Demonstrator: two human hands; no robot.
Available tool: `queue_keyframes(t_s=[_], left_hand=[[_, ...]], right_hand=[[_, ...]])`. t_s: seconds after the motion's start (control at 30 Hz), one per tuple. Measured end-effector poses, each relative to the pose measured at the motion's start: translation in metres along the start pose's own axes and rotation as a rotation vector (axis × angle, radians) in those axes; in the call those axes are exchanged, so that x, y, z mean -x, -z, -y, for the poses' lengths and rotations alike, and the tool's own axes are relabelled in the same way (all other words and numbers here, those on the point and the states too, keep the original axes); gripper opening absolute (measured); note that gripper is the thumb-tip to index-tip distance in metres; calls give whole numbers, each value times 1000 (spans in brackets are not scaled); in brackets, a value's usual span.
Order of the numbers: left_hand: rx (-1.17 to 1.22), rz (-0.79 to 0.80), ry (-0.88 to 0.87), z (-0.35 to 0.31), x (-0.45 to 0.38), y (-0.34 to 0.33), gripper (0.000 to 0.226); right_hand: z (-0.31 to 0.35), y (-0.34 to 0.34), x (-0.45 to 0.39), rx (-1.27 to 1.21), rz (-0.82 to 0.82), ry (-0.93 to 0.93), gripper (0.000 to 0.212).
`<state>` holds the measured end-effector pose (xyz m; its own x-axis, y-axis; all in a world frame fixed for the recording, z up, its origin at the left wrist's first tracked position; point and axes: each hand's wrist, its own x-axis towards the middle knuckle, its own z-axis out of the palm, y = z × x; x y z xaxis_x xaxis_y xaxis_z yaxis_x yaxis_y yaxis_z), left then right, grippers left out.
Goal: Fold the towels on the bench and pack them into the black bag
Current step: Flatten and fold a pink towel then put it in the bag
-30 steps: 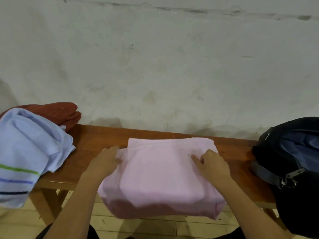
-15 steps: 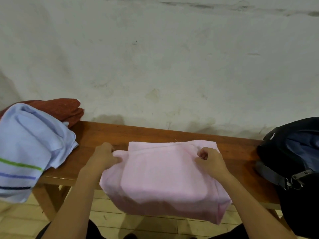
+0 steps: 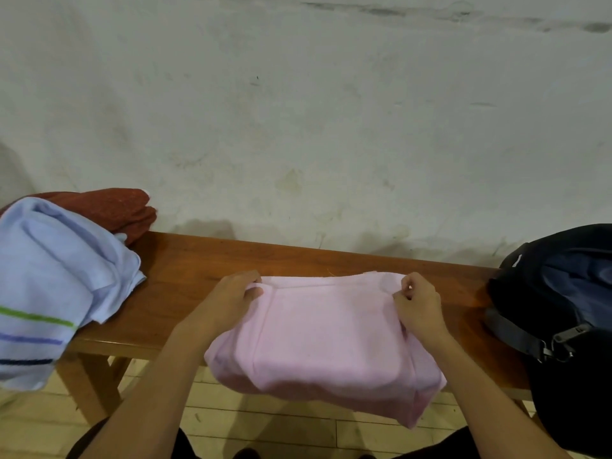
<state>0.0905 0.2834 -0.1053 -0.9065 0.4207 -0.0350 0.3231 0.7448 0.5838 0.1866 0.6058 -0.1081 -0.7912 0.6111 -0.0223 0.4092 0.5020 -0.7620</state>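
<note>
A folded pink towel (image 3: 324,339) lies across the middle of the wooden bench (image 3: 185,276), its near edge hanging over the front. My left hand (image 3: 231,299) pinches the towel's far left corner. My right hand (image 3: 419,303) pinches the far right corner with curled fingers. The black bag (image 3: 563,309) stands open at the bench's right end, showing a dark blue lining. A light blue towel with green, purple and dark stripes (image 3: 49,286) is heaped at the left end. A rust-red towel (image 3: 112,207) lies behind it.
A stained pale wall (image 3: 298,127) rises right behind the bench. Bare bench wood shows between the blue towel and the pink one. Light wooden floorboards (image 3: 265,422) lie below, and a bench leg (image 3: 89,385) stands at the lower left.
Both hands slid from the towel's sides up to its far corners and pinched them. The right hand's fingers curled tighter.
</note>
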Motion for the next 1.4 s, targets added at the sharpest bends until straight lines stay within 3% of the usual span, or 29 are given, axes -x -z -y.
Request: queue_keyframes(t_s=[0.1,0.2,0.3,0.37,0.43,0.73,0.9,1.03,1.17,1.3,1.4], left_hand=[[-68,-41,39,6,-1,-2,6],[-113,-39,20,7,-1,-4,8],[-150,-49,5,5,1,-5,8],[-155,-52,7,5,1,-5,8],[-154,-51,6,7,1,-5,7],[-206,-55,38,10,0,-4,7],[-230,-82,82,14,0,-1,23],[-232,-96,96,18,-1,0,16],[-208,-104,117,16,0,-1,8],[-207,-107,134,20,0,-2,2],[-233,-119,127,19,0,-4,7]], right_hand=[[-3,9,0,-89,-47,-56,25],[-3,5,10,89,70,78,25],[3,-5,22,212,205,165,43],[6,-8,23,294,249,206,28],[3,-8,21,208,295,202,14],[-6,8,11,-86,322,161,11],[-4,14,11,-162,237,118,14],[-9,18,8,-113,190,99,31],[-14,15,6,96,167,153,10],[-14,11,3,196,103,138,20],[-17,3,-2,234,32,103,13]])
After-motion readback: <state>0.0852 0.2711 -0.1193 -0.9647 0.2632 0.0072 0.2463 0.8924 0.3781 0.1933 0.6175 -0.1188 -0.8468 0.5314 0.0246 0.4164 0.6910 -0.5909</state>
